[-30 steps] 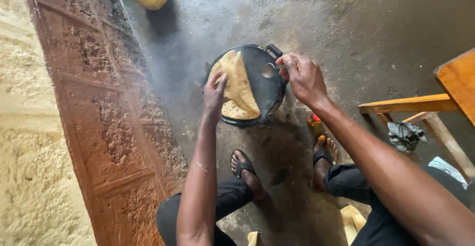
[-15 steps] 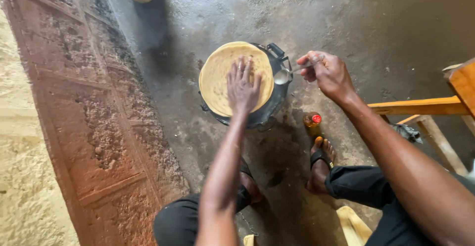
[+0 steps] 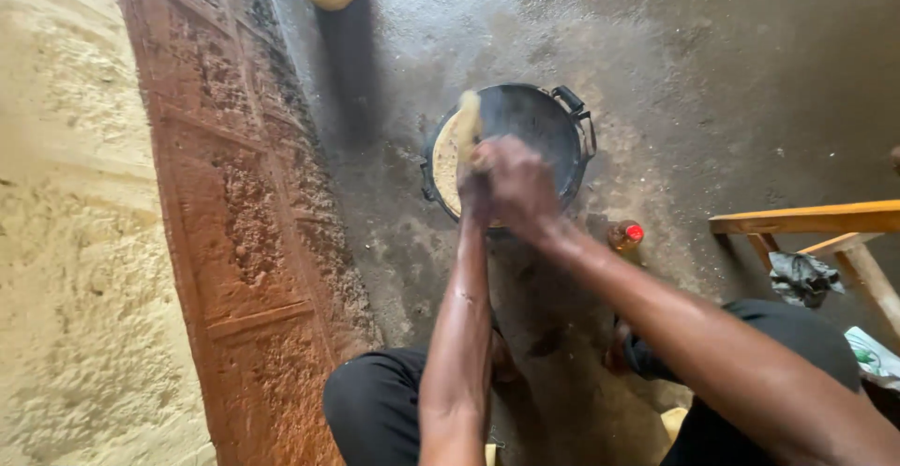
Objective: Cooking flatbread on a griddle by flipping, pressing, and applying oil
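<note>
Flatbread (image 3: 457,147), half lifted at the pan's (image 3: 553,133) 9 o'clock edge, apparently pinched by both hands, left hand (image 3: 475,185) and right hand (image 3: 520,189): mid-flip; next, lay it flat.

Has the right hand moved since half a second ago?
Yes. The right hand was out past the pan's right handle; it now sits over the pan beside the left hand, at the flatbread.
</note>
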